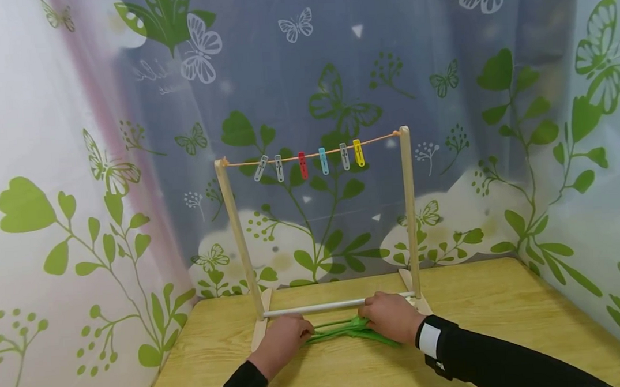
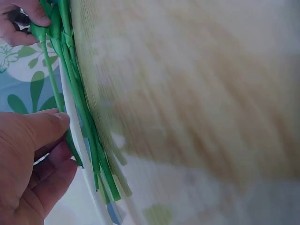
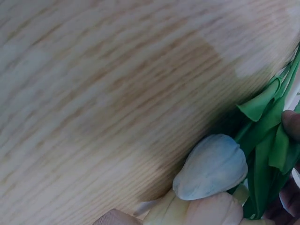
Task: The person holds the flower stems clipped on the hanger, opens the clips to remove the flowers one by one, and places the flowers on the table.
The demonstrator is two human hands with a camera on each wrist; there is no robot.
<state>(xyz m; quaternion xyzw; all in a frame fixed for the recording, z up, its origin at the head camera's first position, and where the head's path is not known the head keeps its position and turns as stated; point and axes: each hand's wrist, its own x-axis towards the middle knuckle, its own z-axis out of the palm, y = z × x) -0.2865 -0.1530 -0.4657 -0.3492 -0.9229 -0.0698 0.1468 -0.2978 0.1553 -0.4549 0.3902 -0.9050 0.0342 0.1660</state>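
Several tulips with long green stems (image 2: 89, 117) lie low over the table, in front of a small wooden frame. My left hand (image 1: 286, 336) pinches one stem near its lower end between thumb and fingers, while other stems run beside it. Farther up, my right hand (image 1: 393, 318) grips the tulips around their green leaves (image 3: 265, 122), its thumb pressing on a leaf. In the right wrist view, a pale blue tulip head (image 3: 211, 166) and a peach tulip head (image 3: 213, 211) show at the bottom. The right palm hides the blossoms in the head view.
The wooden frame's left post (image 1: 239, 243) and right post (image 1: 410, 212) stand behind my hands, joined below by a white rod (image 1: 320, 307). An orange string (image 1: 377, 139) between the tops carries several clothespins (image 1: 303, 165). A patterned curtain (image 1: 304, 55) surrounds the wooden table (image 1: 476, 301).
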